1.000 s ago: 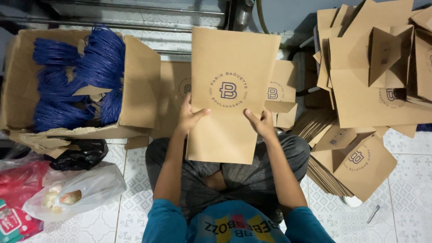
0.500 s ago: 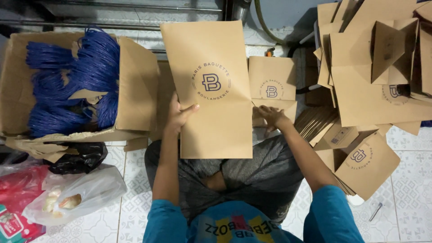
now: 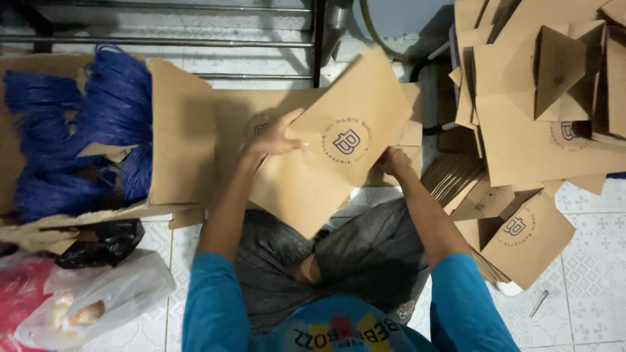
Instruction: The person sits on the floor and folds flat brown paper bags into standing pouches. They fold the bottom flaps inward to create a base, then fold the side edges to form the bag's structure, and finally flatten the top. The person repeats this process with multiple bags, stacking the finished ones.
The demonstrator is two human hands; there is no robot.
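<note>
Head view: one flat brown kraft-paper bag with a round dark-blue logo (image 3: 332, 166), tilted, top corner toward one o'clock, held over the lap. Left hand (image 3: 274, 138) pinching its edge at ten o'clock, thumb on top. Right hand (image 3: 393, 161) closed on the edge at three o'clock. One open cardboard box (image 3: 176, 143) of blue twine handles (image 3: 85, 143) at nine o'clock. Two heaps of like bags (image 3: 541, 130) at two and four o'clock, uncountable. One clear plastic bag (image 3: 104, 303) at seven o'clock.

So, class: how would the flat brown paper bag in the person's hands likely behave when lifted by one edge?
The paper bag probably weighs little: the left hand lifts it by fingertips. It looks fairly stiff, staying flat while tilted, yet likely creases easily, being thin folded paper.
</note>
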